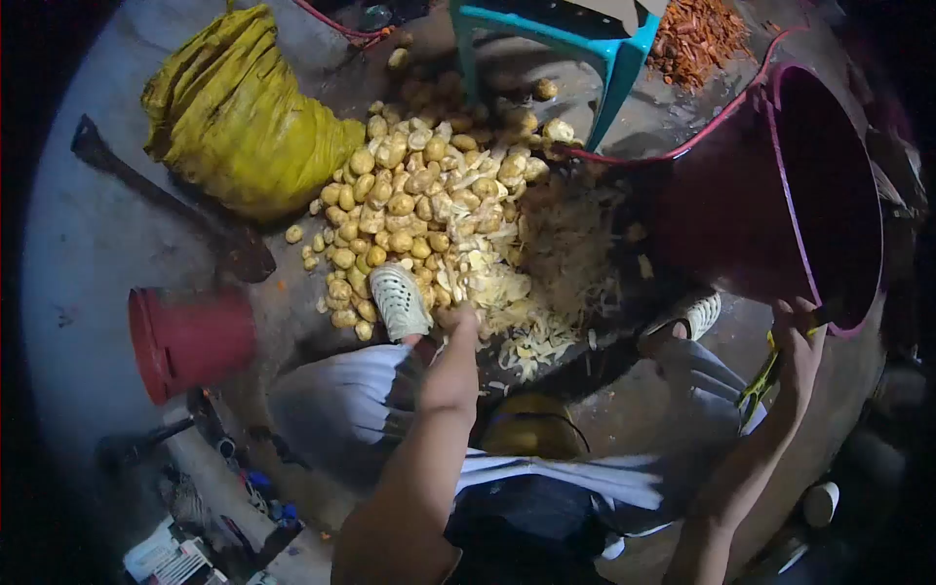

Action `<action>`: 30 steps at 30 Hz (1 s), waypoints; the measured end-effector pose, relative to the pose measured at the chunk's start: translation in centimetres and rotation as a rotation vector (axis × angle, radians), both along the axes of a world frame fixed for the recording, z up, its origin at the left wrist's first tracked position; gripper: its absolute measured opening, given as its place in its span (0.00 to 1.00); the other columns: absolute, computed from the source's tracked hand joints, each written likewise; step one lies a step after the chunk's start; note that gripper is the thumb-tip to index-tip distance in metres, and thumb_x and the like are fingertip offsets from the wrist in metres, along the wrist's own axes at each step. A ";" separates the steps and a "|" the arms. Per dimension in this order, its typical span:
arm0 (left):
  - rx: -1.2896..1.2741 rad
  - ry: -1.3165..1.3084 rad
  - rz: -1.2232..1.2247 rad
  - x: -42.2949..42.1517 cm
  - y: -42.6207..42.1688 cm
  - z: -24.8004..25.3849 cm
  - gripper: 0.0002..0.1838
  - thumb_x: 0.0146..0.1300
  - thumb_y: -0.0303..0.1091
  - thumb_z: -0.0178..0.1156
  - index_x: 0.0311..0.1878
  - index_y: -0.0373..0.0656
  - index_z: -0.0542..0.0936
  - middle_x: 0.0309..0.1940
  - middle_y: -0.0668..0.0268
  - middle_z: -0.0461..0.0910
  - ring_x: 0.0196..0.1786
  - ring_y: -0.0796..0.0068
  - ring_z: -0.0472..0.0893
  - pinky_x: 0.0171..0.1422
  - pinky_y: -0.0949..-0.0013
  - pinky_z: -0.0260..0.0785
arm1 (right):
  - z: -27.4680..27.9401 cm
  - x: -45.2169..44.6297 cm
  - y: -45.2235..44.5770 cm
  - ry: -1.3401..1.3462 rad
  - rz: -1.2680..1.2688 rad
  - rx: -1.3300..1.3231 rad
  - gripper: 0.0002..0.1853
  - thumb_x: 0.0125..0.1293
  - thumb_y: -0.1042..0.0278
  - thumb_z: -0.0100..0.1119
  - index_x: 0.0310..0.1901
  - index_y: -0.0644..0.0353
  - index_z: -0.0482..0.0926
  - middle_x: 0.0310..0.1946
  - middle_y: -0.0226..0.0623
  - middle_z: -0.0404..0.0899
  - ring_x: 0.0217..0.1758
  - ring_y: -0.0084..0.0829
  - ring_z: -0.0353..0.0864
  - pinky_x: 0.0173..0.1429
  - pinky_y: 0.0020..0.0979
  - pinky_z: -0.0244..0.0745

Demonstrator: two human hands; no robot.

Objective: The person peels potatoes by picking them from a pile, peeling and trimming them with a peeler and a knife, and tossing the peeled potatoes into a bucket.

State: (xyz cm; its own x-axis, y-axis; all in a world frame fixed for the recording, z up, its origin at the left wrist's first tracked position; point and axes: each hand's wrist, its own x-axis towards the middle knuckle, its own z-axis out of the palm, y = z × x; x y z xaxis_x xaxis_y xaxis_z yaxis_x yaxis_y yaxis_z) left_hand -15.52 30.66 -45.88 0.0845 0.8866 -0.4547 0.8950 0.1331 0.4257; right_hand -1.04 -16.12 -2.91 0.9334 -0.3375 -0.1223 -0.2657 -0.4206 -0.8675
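Note:
My left hand reaches down to the near edge of a heap of potatoes, beside a pale clog on my foot. Its fingers are mostly hidden, so I cannot tell what they grip. Right beside it lie pale peelings. Over on the right, my right hand is at the near rim of a large purple tub tipped on its side. The fingers are closed around a yellow-green tool, whose exact kind I cannot make out.
A yellow sack slumps against the heap's left side. Lower left stands a red bucket. A turquoise stool stands behind the potatoes, with orange pieces piled beyond it. A red hose crosses the floor towards the tub.

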 end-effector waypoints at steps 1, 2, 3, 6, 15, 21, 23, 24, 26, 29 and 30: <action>0.036 -0.092 0.152 0.2 0.3 -1.5 0.24 0.51 0.35 0.67 0.53 0.41 0.78 0.48 0.49 0.82 0.50 0.50 0.83 0.59 0.56 0.73 | -0.5 0.1 0.3 -0.096 -0.021 -0.049 0.09 0.63 0.71 0.62 0.43 0.60 0.74 0.27 0.23 0.67 0.28 0.16 0.65 0.33 0.21 0.61; 0.031 -0.087 0.157 0.9 0.6 -3.1 0.24 0.51 0.35 0.67 0.53 0.41 0.78 0.48 0.49 0.82 0.50 0.50 0.83 0.59 0.56 0.73 | -0.4 0.3 0.3 -0.092 -0.015 -0.055 0.09 0.63 0.71 0.62 0.43 0.60 0.74 0.27 0.23 0.67 0.28 0.16 0.65 0.33 0.21 0.61; 0.095 -0.345 0.361 0.7 1.4 -7.0 0.23 0.55 0.37 0.65 0.55 0.42 0.78 0.51 0.53 0.81 0.52 0.52 0.81 0.60 0.55 0.73 | -0.1 0.5 0.0 -0.029 0.042 -0.130 0.13 0.63 0.70 0.63 0.46 0.61 0.73 0.29 0.24 0.69 0.30 0.16 0.66 0.34 0.21 0.62; -0.159 -0.772 0.726 3.0 2.4 -7.3 0.22 0.60 0.41 0.60 0.57 0.45 0.78 0.55 0.58 0.80 0.56 0.55 0.79 0.62 0.53 0.71 | -0.9 0.5 -0.8 0.051 0.084 -0.183 0.16 0.63 0.67 0.65 0.50 0.62 0.73 0.32 0.25 0.71 0.32 0.16 0.68 0.36 0.22 0.64; -0.810 -1.028 0.809 2.4 4.2 -2.3 0.25 0.63 0.52 0.54 0.60 0.53 0.78 0.60 0.66 0.77 0.63 0.58 0.75 0.64 0.45 0.68 | 0.6 0.7 1.5 0.079 0.081 -0.221 0.15 0.63 0.69 0.67 0.48 0.61 0.74 0.34 0.25 0.72 0.37 0.18 0.68 0.41 0.24 0.66; -0.813 -0.650 0.904 3.0 5.5 -0.4 0.26 0.67 0.56 0.54 0.60 0.48 0.77 0.62 0.66 0.76 0.60 0.60 0.76 0.66 0.54 0.68 | 1.2 0.2 3.5 0.136 0.072 -0.249 0.17 0.60 0.68 0.71 0.44 0.62 0.72 0.37 0.28 0.73 0.39 0.21 0.70 0.47 0.26 0.68; -0.786 -0.595 0.947 3.1 5.2 -0.4 0.27 0.66 0.56 0.55 0.60 0.47 0.76 0.63 0.65 0.75 0.60 0.59 0.76 0.66 0.55 0.67 | 0.6 0.1 3.1 0.113 0.102 -0.262 0.17 0.60 0.68 0.71 0.44 0.61 0.72 0.36 0.28 0.71 0.40 0.22 0.70 0.47 0.26 0.68; -0.743 -0.642 0.888 1.5 5.7 -4.1 0.29 0.65 0.56 0.57 0.60 0.45 0.76 0.62 0.61 0.75 0.61 0.57 0.75 0.65 0.54 0.68 | 0.6 0.0 2.9 0.113 0.100 -0.263 0.17 0.60 0.68 0.71 0.44 0.61 0.72 0.36 0.28 0.71 0.40 0.22 0.70 0.47 0.26 0.68; -0.699 -0.693 0.821 1.9 5.6 -5.0 0.30 0.64 0.56 0.59 0.60 0.43 0.75 0.60 0.56 0.76 0.61 0.56 0.75 0.64 0.53 0.68 | 0.5 0.2 2.8 0.114 0.193 -0.382 0.18 0.59 0.69 0.71 0.44 0.62 0.72 0.36 0.31 0.71 0.41 0.24 0.70 0.48 0.27 0.68; 0.005 0.032 0.450 6.1 0.2 2.9 0.30 0.61 0.51 0.64 0.59 0.39 0.75 0.56 0.49 0.74 0.61 0.51 0.73 0.63 0.51 0.67 | 0.7 0.4 4.1 0.158 0.220 -0.428 0.19 0.59 0.68 0.71 0.44 0.64 0.71 0.36 0.36 0.70 0.39 0.29 0.72 0.49 0.30 0.68; 0.204 -0.294 0.164 7.9 -2.2 5.6 0.29 0.57 0.46 0.67 0.58 0.40 0.75 0.56 0.49 0.73 0.61 0.50 0.72 0.64 0.50 0.65 | 0.3 0.3 3.3 0.159 0.212 -0.432 0.19 0.59 0.68 0.71 0.44 0.64 0.71 0.36 0.36 0.70 0.39 0.29 0.72 0.49 0.30 0.68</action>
State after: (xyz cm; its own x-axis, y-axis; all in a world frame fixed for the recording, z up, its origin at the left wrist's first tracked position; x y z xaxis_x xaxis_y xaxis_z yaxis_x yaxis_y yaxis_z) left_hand -7.58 28.43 -40.29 0.0342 0.9689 -0.2452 0.7048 0.1506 0.6932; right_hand -0.77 -12.78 -2.59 0.9681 -0.1935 -0.1592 -0.2499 -0.7911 -0.5582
